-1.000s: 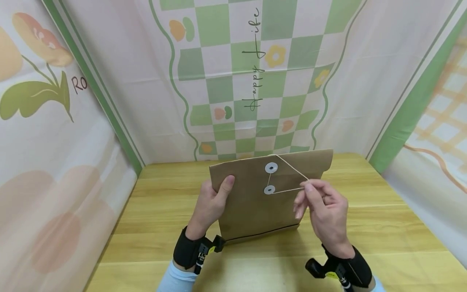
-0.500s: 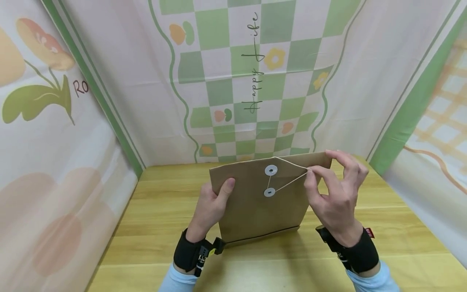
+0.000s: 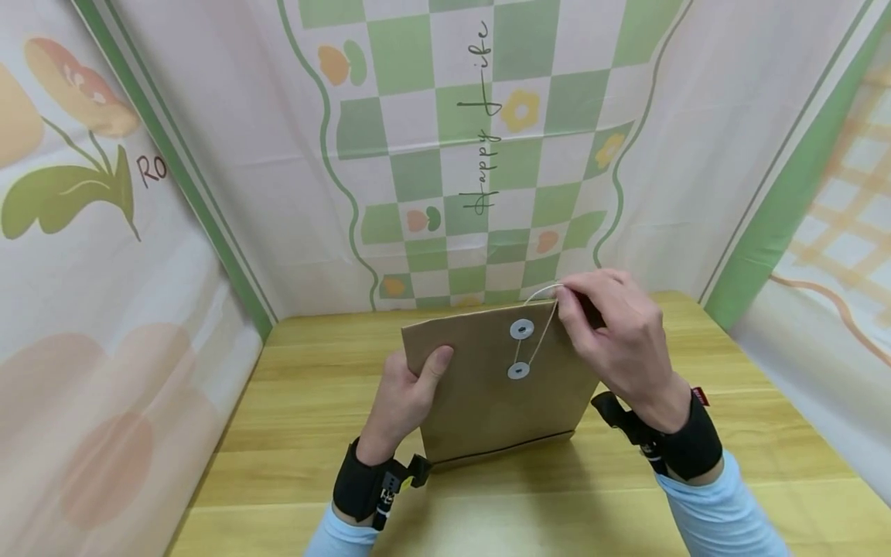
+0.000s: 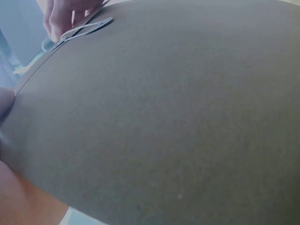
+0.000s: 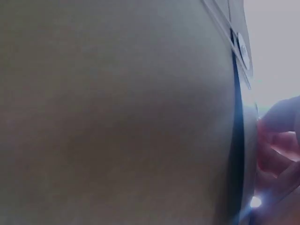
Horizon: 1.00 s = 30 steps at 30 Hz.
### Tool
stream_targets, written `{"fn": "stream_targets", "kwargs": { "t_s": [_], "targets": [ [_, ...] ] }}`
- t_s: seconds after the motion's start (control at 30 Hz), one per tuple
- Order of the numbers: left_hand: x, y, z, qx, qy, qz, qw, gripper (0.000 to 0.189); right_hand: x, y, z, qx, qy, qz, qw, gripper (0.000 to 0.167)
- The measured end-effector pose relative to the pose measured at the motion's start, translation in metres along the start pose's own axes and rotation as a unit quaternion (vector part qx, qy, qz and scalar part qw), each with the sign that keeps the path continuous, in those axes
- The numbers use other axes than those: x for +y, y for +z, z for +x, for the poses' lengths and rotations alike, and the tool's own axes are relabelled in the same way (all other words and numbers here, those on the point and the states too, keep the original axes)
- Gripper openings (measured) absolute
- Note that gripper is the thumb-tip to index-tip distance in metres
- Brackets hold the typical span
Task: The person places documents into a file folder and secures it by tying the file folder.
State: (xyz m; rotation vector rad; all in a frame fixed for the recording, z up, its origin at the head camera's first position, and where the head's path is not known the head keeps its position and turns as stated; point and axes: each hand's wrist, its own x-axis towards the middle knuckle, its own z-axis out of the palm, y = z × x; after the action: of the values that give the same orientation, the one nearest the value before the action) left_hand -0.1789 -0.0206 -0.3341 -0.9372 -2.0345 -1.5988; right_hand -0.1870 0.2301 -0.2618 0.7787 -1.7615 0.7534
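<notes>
A brown kraft-paper string-tie envelope (image 3: 480, 410) stands tilted on the table, its flap edge uppermost. My left hand (image 3: 404, 398) grips its left side, thumb in front and the other fingers hidden behind. Two white round buttons sit on the front, the upper button (image 3: 522, 329) close to the top edge and the lower button (image 3: 518, 370) beneath it. Between thumb and index finger my right hand (image 3: 619, 333) pinches the thin white string (image 3: 544, 334) above the top edge. In the right wrist view the envelope's brown face (image 5: 117, 117) fills most of the frame.
The wooden tabletop (image 3: 313, 418) lies under the envelope. Behind it hangs a checked green-and-white cloth (image 3: 459, 170), with printed cloth walls at left (image 3: 139, 348) and right (image 3: 828, 309). Both wrists wear black camera straps (image 3: 685, 441).
From the envelope's right side, my right hand has moved up and then left to above the top edge, carrying the string round. My left hand keeps its hold almost unmoved.
</notes>
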Motion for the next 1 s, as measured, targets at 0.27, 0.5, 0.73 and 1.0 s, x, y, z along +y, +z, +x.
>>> {"fn": "stream_targets", "kwargs": {
  "t_s": [0.27, 0.5, 0.73, 1.0],
  "targets": [
    [0.000, 0.003, 0.001, -0.002, 0.020, -0.003, 0.9998, 0.014, -0.006, -0.001, 0.008, -0.043, 0.006, 0.004, 0.9990, 0.008],
    [0.001, 0.006, 0.002, -0.002, 0.033, 0.002, 0.9995, 0.011, -0.008, -0.002, 0.012, -0.066, 0.002, 0.018, 0.9977, 0.008],
    [0.002, 0.006, 0.004, -0.003, 0.046, 0.010, 0.9989, 0.012, -0.010, -0.004, 0.015, -0.071, -0.006, 0.020, 0.9973, 0.008],
    [0.004, 0.010, 0.008, 0.008, 0.086, 0.041, 0.9954, 0.009, -0.015, 0.000, 0.019, -0.071, -0.024, 0.026, 0.9969, 0.031]
  ]
}}
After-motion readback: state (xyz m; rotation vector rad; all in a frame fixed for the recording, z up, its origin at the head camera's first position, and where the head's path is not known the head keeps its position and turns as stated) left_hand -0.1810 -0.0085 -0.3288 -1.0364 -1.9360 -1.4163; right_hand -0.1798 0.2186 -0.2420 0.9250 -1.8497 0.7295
